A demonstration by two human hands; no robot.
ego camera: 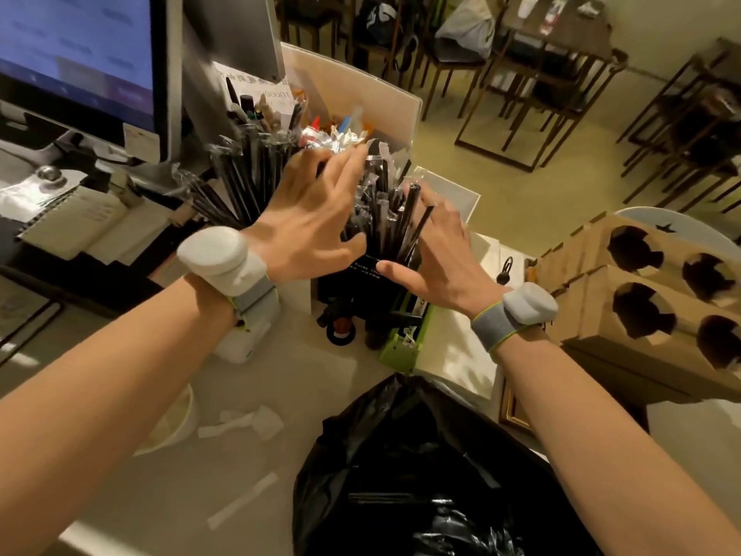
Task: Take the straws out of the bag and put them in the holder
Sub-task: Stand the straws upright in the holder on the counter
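A black holder stands on the counter, packed with black straws in clear wrappers. My left hand lies over the bundle's left side with fingers spread across the straw tops. My right hand presses against the bundle's right side, thumb on the holder's front, fingers apart. Both palms touch the straws without closing around them. A second bunch of black straws fans out to the left. The black plastic bag sits open near me, with a few straws showing inside.
A monitor stands at the back left, with a notepad below it. Cardboard cup carriers are stacked at the right. A green tool and a tape roll lie in front of the holder. Torn wrapper scraps litter the counter.
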